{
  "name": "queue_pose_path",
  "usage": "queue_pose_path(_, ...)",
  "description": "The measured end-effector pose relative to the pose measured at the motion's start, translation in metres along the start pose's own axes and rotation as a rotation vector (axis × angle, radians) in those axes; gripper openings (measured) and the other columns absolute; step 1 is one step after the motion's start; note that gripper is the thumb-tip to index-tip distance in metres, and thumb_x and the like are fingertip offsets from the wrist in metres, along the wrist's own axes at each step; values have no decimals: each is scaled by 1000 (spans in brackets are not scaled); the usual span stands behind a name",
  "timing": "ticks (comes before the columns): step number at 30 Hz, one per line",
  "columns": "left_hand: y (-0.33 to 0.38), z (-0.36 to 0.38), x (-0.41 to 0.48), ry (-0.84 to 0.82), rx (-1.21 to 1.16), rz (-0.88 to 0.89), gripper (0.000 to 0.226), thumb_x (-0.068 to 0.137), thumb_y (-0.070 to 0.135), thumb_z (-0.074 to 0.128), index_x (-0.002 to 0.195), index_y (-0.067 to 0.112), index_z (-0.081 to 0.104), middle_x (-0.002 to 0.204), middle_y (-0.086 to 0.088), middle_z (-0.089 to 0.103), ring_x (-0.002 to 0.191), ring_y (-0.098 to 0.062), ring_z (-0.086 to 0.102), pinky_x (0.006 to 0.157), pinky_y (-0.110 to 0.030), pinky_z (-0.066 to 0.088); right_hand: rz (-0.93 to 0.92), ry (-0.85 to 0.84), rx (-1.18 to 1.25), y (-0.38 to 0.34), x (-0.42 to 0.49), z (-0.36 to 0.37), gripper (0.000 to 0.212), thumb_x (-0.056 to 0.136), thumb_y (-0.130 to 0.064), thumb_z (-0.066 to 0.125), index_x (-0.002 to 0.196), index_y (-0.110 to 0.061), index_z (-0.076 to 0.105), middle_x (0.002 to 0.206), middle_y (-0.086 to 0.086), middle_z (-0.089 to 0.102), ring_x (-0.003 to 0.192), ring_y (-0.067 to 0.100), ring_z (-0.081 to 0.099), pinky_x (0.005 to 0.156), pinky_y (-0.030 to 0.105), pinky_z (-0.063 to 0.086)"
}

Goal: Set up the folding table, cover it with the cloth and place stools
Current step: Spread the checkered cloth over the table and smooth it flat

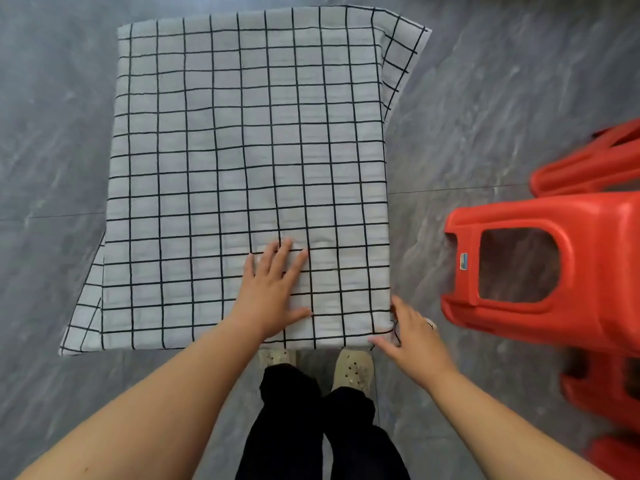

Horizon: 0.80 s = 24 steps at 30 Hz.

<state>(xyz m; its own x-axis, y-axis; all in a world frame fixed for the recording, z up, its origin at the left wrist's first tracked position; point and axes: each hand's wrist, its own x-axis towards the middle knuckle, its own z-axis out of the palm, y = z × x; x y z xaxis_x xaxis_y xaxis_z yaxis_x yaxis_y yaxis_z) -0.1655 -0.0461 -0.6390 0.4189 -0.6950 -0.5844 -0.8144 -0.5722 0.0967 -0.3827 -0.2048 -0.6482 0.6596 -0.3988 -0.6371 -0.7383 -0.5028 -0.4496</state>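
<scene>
A white cloth [242,150] with a black grid pattern lies over the folding table and hides its top entirely. Cloth corners hang down at the near left and far right. My left hand [272,289] rests flat on the cloth near the front edge, fingers spread. My right hand [412,336] is at the near right corner, fingertips touching the cloth's edge there. A red plastic stool [540,271] stands right of the table, close to my right hand.
More red stools [588,164] sit behind and below the near one at the right edge. The floor [52,133] is grey marbled tile. My legs and light shoes [353,372] are at the table's front edge.
</scene>
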Motion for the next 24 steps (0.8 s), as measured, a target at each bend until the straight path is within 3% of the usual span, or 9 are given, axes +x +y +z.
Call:
queue_pose_path(4, 1, 12, -2, -30, 69, 25, 120, 71, 81, 39, 130, 22, -47, 143, -9, -46, 136, -31, -34, 112, -58, -6, -20, -42, -39, 10, -5, 10, 72, 78, -31, 69, 139, -16, 36, 135, 2, 50, 127, 20, 44, 100, 33, 40)
queue_pose_path(9, -7, 34, -6, 67, 64, 80, 120, 62, 83, 34, 145, 17, -23, 154, -9, -21, 143, -31, -16, 110, -62, 1, 6, -8, -179, 16, -1, 12, 35, 77, -17, 66, 110, -13, 55, 114, 4, 58, 112, 27, 53, 83, 38, 44)
queue_pose_path(16, -11, 39, -8, 41, 95, 134, 122, 60, 86, 29, 139, 19, -36, 149, -6, -35, 139, -30, -30, 109, -63, -8, 114, -128, -373, 15, 1, 7, 19, 87, -19, 54, 104, -12, 55, 111, 7, 58, 107, 28, 53, 79, 38, 46)
queue_pose_path(19, -15, 38, -9, 32, 107, 177, 126, 58, 86, 34, 142, 19, -30, 151, -6, -32, 141, -32, -25, 109, -63, -7, 152, -222, -396, 10, 2, 7, 29, 85, -17, 53, 113, -13, 50, 118, 7, 52, 114, 27, 48, 84, 38, 45)
queue_pose_path(21, -20, 34, -10, 30, 87, 190, 123, 61, 85, 38, 147, 19, -19, 154, -6, -26, 143, -32, -15, 109, -63, 0, 209, -251, -236, 8, 2, 5, 61, 79, -8, 52, 137, -9, 32, 138, 10, 38, 131, 28, 35, 101, 37, 39)
queue_pose_path(23, -25, 24, -8, 61, 46, 160, 107, 71, 80, 32, 149, 20, -9, 157, -5, -17, 144, -30, -9, 110, -61, 5, 279, -145, 14, -2, 2, -8, 85, 76, 0, 51, 149, -10, 8, 153, 12, 16, 142, 28, 15, 114, 35, 21)
queue_pose_path(24, -28, 16, -5, 77, 20, 130, 97, 77, 75, 27, 150, 20, -5, 158, -5, -12, 145, -29, -7, 111, -60, 5, 261, -25, 72, -9, 4, -17, 86, 76, 1, 52, 149, -11, 7, 154, 12, 14, 143, 27, 13, 114, 32, 16)
